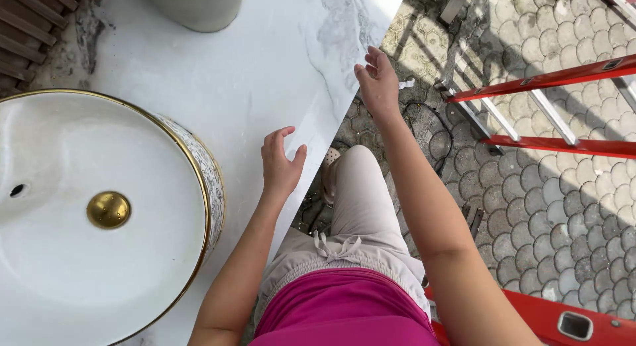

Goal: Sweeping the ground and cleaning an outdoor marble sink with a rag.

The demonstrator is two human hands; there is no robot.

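Two hands (pixel 281 166) open, one marble slab (pixel 265 74), one basin (pixel 99 213)

Bare arms, magenta top (pixel 344 309), beige drawstring trousers (pixel 361 213), pale perforated clog (pixel 329 162).

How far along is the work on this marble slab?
Done: a basin already sits on the slab. In hand: the left hand and right hand, both open, are at the slab's edge, holding nothing. Left: nothing shows the slab fixed or the basin plumbed.
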